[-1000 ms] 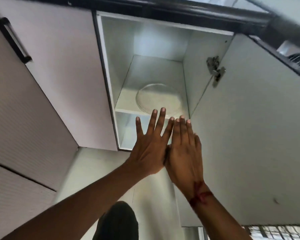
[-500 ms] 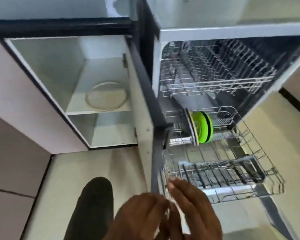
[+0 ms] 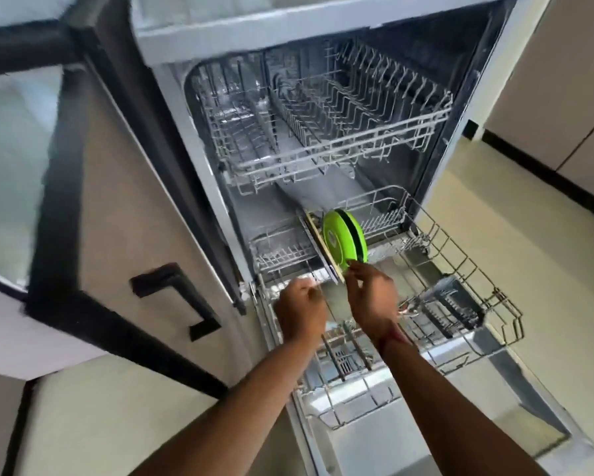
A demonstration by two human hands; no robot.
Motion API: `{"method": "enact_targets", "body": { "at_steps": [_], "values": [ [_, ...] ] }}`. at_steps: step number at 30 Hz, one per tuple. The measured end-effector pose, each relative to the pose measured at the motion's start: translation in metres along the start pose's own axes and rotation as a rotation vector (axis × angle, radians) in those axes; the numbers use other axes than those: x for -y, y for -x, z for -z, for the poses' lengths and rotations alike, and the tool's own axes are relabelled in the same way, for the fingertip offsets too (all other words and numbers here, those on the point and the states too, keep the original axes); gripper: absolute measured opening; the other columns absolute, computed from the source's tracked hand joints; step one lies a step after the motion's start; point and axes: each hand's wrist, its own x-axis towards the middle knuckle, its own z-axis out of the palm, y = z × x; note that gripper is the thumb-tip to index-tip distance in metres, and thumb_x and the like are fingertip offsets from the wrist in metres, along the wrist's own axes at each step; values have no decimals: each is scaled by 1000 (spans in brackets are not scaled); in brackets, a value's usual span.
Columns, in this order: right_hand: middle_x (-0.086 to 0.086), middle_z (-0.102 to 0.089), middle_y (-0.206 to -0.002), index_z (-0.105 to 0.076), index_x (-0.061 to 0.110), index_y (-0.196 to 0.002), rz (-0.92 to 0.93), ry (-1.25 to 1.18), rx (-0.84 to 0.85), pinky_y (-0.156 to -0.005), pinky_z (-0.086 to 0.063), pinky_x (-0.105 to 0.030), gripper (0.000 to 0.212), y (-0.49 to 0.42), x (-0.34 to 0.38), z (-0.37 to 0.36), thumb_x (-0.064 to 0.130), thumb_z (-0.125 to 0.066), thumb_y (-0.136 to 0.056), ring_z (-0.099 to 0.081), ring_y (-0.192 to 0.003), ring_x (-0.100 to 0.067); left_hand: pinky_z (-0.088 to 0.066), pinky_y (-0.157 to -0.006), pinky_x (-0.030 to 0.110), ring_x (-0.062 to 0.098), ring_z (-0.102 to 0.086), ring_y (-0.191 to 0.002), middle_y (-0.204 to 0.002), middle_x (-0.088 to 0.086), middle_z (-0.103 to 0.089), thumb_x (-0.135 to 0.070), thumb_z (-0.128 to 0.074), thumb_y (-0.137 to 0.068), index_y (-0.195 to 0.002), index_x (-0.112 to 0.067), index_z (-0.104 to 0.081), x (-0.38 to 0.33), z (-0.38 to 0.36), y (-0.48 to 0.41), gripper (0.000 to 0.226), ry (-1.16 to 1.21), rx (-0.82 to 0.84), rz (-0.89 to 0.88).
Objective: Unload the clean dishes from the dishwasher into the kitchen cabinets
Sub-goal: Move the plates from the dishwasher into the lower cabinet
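- Here, an open dishwasher fills the view, seen from above, with both wire racks in sight.
- The upper rack sits inside the machine; the lower rack is pulled out over the lowered door.
- Green plates stand on edge at the back left of the lower rack, with a paler flat plate upright just to their left, touching or nearly so.
- The right hand reaches to the lower edge of these plates, fingers pinched at the rim; blur hides which plate they clamp.
- The left hand is curled just beside it at the rack's left edge; I cannot tell whether its fingers grip anything.
- A cutlery basket sits at the rack's right side.
- An open cabinet door with a black handle stands to the left.
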Motion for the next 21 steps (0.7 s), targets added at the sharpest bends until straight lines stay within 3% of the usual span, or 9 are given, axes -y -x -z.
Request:
{"method": "enact_targets", "body": {
  "at_steps": [4, 10, 14, 17, 19, 21],
  "values": [
    [-19, -71, -110, -65, 17, -123, -124, 187, 221, -81, -51, -36, 31, -33, -28, -36, 25, -57, -94, -66, -101, -37, -56, -83, 36, 31, -70, -95, -102, 17, -73, -13, -60, -90, -104, -4, -72, 31, -42, -37, 21, -51, 4, 115],
    [-24, -67, -115, -62, 8, -126, -116, 170, 312, -88, -48, -36, 37, -59, -54, -69, 22, -60, -92, -62, -109, -38, -55, -84, 42, 34, -67, -99, -105, 18, -72, -30, -66, -88, -99, -4, -71, 48, -102, -70, 29, 24, 129, 188],
    [-22, -71, -104, -73, 11, -109, -110, 130, 258, -84, -51, -35, 26, -63, -59, -76, 26, -65, -89, -66, -100, -35, -53, -72, 40, 33, -67, -92, -97, 17, -71, -20, -59, -89, -89, -6, -67, 44, -122, -88, 16, 17, 134, 148],
    [-18, -74, -93, -76, 12, -95, -9, 152, 239, -74, -52, -34, 17, -60, -60, -84, 21, -62, -90, -69, -90, -35, -53, -71, 38, 32, -68, -90, -96, 16, -73, -25, -60, -91, -89, -6, -70, 49, -124, -99, 22, -2, 64, 135],
    [-18, -73, -84, -75, 8, -84, 4, 124, 198, -63, -44, -31, 18, -62, -64, -89, 22, -65, -89, -69, -83, -34, -54, -74, 39, 30, -67, -87, -94, 16, -73, -33, -63, -92, -89, -6, -71, 54, -128, -104, 29, 32, 51, 132],
    [-17, -73, -80, -76, 7, -80, -27, 64, 141, -58, -34, -23, 19, -62, -64, -90, 23, -67, -87, -68, -78, -31, -48, -64, 31, 26, -65, -78, -86, 13, -73, -38, -65, -90, -84, -7, -71, 56, -127, -103, 32, 83, 39, 84]
  ]
}}
